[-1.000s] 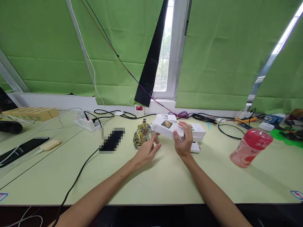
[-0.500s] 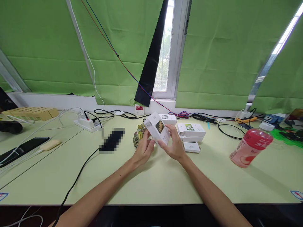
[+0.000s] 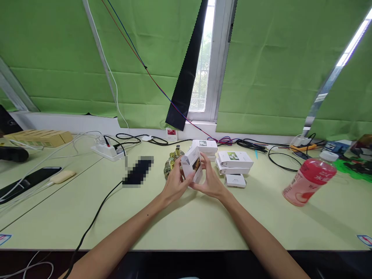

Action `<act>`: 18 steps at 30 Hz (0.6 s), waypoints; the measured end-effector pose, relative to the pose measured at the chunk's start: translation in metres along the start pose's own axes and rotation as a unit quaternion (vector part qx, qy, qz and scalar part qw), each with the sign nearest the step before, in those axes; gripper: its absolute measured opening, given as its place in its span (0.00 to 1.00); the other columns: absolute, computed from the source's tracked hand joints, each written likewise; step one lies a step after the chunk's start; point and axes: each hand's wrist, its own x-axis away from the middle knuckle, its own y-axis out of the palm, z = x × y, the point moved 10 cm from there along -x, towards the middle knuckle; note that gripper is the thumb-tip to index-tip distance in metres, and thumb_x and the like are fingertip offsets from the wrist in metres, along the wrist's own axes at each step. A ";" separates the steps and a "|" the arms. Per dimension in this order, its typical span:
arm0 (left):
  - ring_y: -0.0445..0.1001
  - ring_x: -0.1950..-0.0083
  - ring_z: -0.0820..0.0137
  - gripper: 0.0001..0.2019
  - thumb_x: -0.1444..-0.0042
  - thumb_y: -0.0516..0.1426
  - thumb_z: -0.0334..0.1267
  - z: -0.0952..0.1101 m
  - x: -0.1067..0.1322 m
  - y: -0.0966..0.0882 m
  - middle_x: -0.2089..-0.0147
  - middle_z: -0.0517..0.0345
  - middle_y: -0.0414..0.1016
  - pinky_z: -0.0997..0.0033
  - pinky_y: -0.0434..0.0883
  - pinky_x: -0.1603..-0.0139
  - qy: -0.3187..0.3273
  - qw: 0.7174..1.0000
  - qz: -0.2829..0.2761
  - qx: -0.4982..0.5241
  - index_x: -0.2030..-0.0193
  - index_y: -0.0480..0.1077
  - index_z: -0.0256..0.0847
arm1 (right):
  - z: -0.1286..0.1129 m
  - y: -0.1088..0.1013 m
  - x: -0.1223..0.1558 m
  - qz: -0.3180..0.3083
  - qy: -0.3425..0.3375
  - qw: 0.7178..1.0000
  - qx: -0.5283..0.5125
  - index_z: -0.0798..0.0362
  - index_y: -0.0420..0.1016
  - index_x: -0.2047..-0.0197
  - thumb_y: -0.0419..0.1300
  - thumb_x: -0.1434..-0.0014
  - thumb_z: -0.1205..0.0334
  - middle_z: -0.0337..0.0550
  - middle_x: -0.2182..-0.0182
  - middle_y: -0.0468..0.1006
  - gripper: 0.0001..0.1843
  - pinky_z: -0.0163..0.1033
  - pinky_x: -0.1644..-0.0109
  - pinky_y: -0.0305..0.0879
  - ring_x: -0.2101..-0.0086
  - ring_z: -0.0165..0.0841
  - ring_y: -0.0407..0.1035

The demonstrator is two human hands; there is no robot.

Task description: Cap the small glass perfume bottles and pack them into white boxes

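Both my hands hold a small white box [image 3: 192, 166] with a yellow flower picture, upright just above the pale green table [image 3: 186, 221]. My left hand [image 3: 175, 183] grips its left side with thumb and fingers closed on it. My right hand [image 3: 209, 181] cups its right side. Right behind the box stand a few small glass perfume bottles with gold caps [image 3: 172, 164]. A stack of similar white boxes [image 3: 234, 162] lies to the right, with another white box [image 3: 205, 147] behind.
A pink-labelled drink bottle [image 3: 308, 179] stands at the right. A power strip [image 3: 106, 151] and black cables [image 3: 95, 215] cross the left side. A phone [image 3: 29, 180] and a yellow block [image 3: 62, 177] lie far left. Green curtains hang behind.
The box went from lying flat in my right hand to standing upright between both hands, lower and closer to the table. My left hand closed onto it.
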 end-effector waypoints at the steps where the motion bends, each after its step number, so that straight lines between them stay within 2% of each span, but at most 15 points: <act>1: 0.78 0.61 0.63 0.33 0.36 0.55 0.53 0.000 0.000 -0.001 0.43 0.43 0.75 0.62 0.75 0.63 -0.003 1.000 0.006 -0.015 0.31 0.51 0.39 | 0.001 0.002 0.000 -0.005 0.002 1.000 -0.005 0.48 0.38 0.25 0.72 0.48 0.56 0.56 0.38 0.68 0.59 0.55 0.38 0.69 0.45 0.44 0.71; 8: 0.78 0.49 0.58 0.29 0.36 0.56 0.48 0.008 0.000 -0.004 0.42 0.43 0.75 0.59 0.75 0.50 0.006 0.999 0.030 -0.045 0.33 0.55 0.39 | 0.007 0.005 0.002 -0.013 0.015 1.000 -0.010 0.48 0.37 0.24 0.71 0.46 0.57 0.55 0.40 0.70 0.59 0.55 0.37 0.68 0.44 0.44 0.70; 13: 0.77 0.49 0.58 0.30 0.36 0.55 0.48 0.008 0.000 -0.002 0.43 0.44 0.76 0.59 0.75 0.50 0.006 0.999 0.020 -0.046 0.32 0.56 0.38 | 0.007 0.003 0.002 -0.007 0.014 1.000 -0.012 0.47 0.36 0.24 0.69 0.45 0.57 0.55 0.37 0.67 0.57 0.56 0.34 0.65 0.41 0.44 0.68; 18: 0.77 0.49 0.60 0.31 0.35 0.54 0.47 0.011 0.001 -0.001 0.43 0.46 0.75 0.60 0.75 0.49 0.012 0.999 0.006 -0.045 0.28 0.53 0.41 | 0.006 0.003 0.002 -0.005 0.008 1.000 -0.007 0.46 0.35 0.23 0.70 0.45 0.57 0.56 0.33 0.63 0.59 0.56 0.31 0.61 0.37 0.45 0.64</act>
